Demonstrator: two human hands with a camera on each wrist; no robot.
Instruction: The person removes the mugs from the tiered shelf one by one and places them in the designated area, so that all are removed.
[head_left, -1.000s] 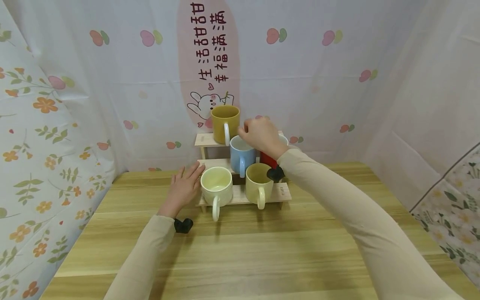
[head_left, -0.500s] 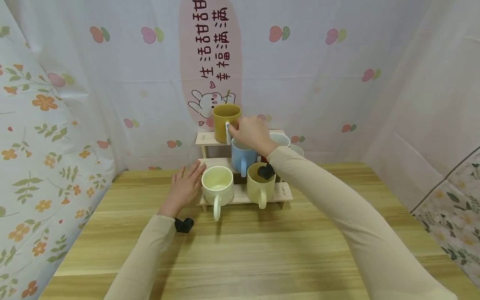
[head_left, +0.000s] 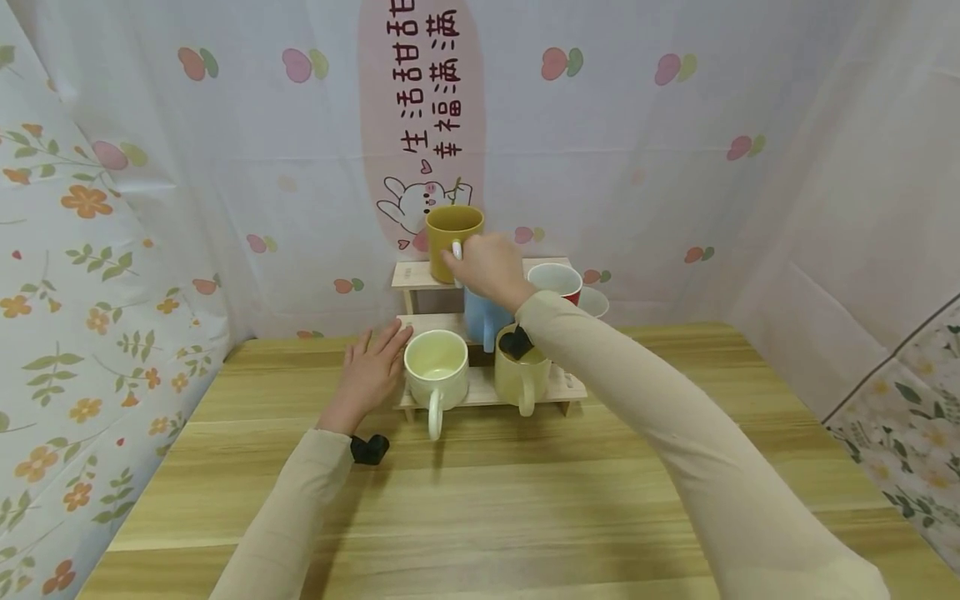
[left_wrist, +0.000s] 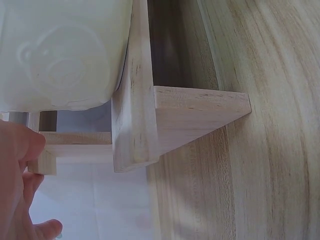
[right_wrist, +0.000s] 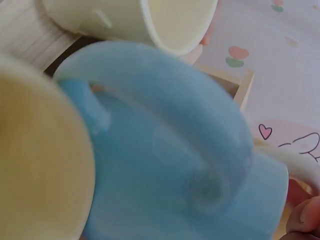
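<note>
My right hand [head_left: 491, 265] grips the white handle of a mustard-yellow mug [head_left: 441, 243] upright on the top tier of a wooden step rack [head_left: 414, 275]. In the right wrist view, fingertips [right_wrist: 306, 215] curl at that handle, behind a light blue mug [right_wrist: 150, 155]. The blue mug is on the middle tier, partly hidden below my right hand. My left hand [head_left: 367, 375] rests on the rack's left end, its fingers stretched out. Beside it on the lowest tier stands a pale cream mug [head_left: 438, 392] with an embossed face, and right of that a beige mug [head_left: 512, 385].
A red mug with a white inside [head_left: 557, 279] stands right of the blue one, with another pale rim [head_left: 594, 302] beyond it. My right forearm crosses over the rack's right side. A printed curtain [head_left: 637, 167] hangs close behind the wood-grain table [head_left: 480, 517].
My right hand has moved left from above the red mug to the mustard mug and taken hold of its handle. The left hand stays put.
</note>
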